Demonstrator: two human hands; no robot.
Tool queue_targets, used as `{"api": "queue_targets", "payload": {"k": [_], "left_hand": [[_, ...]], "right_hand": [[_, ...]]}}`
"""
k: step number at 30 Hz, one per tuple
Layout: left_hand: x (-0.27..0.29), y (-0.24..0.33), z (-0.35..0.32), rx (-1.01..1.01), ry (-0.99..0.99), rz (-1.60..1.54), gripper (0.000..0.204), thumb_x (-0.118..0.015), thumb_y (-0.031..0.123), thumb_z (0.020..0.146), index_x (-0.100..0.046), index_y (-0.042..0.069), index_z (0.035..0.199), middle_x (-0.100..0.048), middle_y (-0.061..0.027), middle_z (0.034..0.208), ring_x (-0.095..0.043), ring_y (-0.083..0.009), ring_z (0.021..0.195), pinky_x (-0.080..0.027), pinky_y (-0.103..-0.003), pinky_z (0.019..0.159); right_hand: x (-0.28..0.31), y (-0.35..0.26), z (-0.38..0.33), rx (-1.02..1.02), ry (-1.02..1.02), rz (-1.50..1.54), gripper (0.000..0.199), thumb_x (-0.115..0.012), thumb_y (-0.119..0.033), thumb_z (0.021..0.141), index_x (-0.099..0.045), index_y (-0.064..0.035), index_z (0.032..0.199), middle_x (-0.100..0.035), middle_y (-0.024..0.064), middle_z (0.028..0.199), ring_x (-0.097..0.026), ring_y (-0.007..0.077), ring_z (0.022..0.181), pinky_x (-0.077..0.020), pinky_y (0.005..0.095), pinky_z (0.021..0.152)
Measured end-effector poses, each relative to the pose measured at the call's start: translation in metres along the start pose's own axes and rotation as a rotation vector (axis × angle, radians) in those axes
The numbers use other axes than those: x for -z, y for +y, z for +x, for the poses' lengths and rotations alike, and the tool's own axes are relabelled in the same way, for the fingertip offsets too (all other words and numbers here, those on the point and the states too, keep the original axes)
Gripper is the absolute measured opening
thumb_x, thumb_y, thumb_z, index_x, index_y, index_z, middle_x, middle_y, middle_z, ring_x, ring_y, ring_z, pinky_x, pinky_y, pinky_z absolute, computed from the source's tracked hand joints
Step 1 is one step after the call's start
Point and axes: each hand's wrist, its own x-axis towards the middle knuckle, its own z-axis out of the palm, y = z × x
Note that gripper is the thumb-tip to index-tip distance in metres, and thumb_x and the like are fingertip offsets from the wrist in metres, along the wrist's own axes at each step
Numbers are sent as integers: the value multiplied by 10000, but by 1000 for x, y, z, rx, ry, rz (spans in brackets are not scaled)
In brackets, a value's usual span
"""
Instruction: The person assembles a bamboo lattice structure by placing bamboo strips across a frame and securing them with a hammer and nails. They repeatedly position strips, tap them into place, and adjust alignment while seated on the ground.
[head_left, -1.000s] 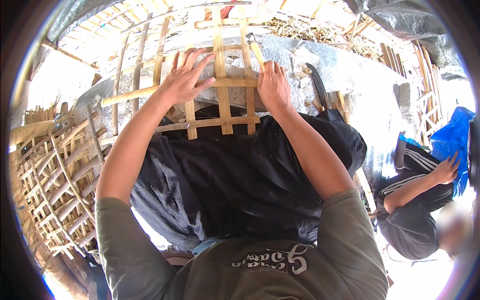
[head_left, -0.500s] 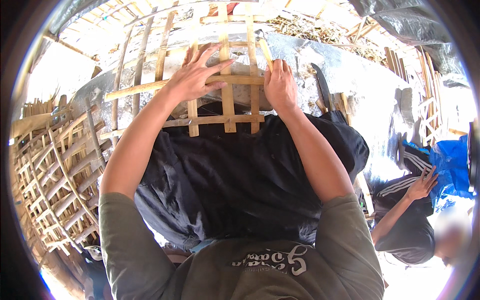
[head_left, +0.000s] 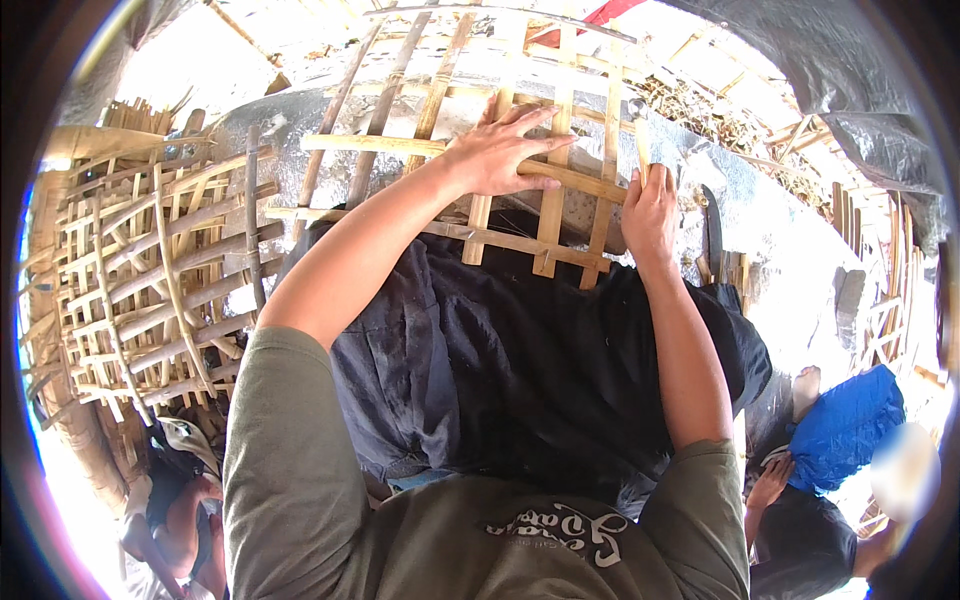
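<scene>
1. Outdoor workspace in bright sun, grey stone or concrete ground [head_left: 770,240] all around; bamboo bits pretty much everywhere.
2. Left hand [head_left: 500,150]: fingers spread wide and flat, palm down, pressing on a horizontal bamboo slat [head_left: 400,146] of the lattice; not gripping, just laid over it.
3. Right hand [head_left: 648,210]: fingers curled in around an upright strip [head_left: 640,140] at the right edge of the lattice; thumb side faces up; looks like a closed grip on it, though the fingertips themselves are hidden.
4. The bamboo lattice [head_left: 555,90] sits right in front, near end resting on the person's lap over the dark trousers [head_left: 520,360]; it runs away toward the top of the view; open square weave of pale strips, vertical and horizontal ones crossing.
5. Just right of the right hand, a dark blade [head_left: 712,235] lies on the ground, apart from the hand.
6. Far left: a stack of finished bamboo panels [head_left: 140,290], same open weave, leaning at a tilt.
7. Lower right: another person crouching, their hand [head_left: 770,485] near a blue bag [head_left: 845,425]; lower left there's someone else's arm too, mostly cut off.
</scene>
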Motion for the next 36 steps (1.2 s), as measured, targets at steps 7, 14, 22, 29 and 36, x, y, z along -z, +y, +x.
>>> {"api": "queue_targets", "payload": {"k": [7, 14, 22, 29, 36], "left_hand": [[-6, -2, -1, 34, 20, -34, 783, -387, 813, 823, -323, 403, 1486, -222, -76, 1590, -237, -300, 1457, -109, -629, 1176], [-1, 2, 2, 20, 32, 32, 741, -366, 802, 843, -341, 417, 1475, -219, -78, 1591, -217, -290, 1465, -98, -641, 1170], [-1, 1, 2, -36, 32, 31, 659, -343, 775, 873, -404, 439, 1437, -256, -78, 1579, -203, -284, 1470, -85, -622, 1179], [-2, 0, 1, -63, 56, 38, 656, -324, 775, 878, -409, 439, 1435, -286, -83, 1567, -227, -295, 1461, -86, -595, 1192], [-3, 1, 0, -59, 51, 55, 625, -298, 749, 900, -398, 445, 1437, -291, -83, 1565, -236, -295, 1458, -85, -598, 1193]], "right_hand": [[5, -5, 4, -43, -22, 27, 211, -525, -158, 953, -495, 40, 1018, -573, 255, 947, -577, 437, 889, -488, 508, 755], [5, -3, 3, -23, -28, 32, 198, -514, -157, 960, -489, 36, 1003, -562, 259, 962, -570, 446, 889, -477, 515, 766], [-1, 3, 3, -35, -17, 59, 221, -500, -179, 971, -483, 38, 1007, -561, 274, 974, -565, 464, 901, -471, 528, 771], [-3, 3, 4, -68, -11, 134, 210, -512, -163, 963, -477, 44, 974, -561, 288, 951, -556, 478, 868, -460, 538, 755], [-6, 7, 4, -49, -10, 123, 214, -519, -168, 961, -471, 40, 971, -559, 281, 948, -556, 476, 857, -460, 540, 743]]}}
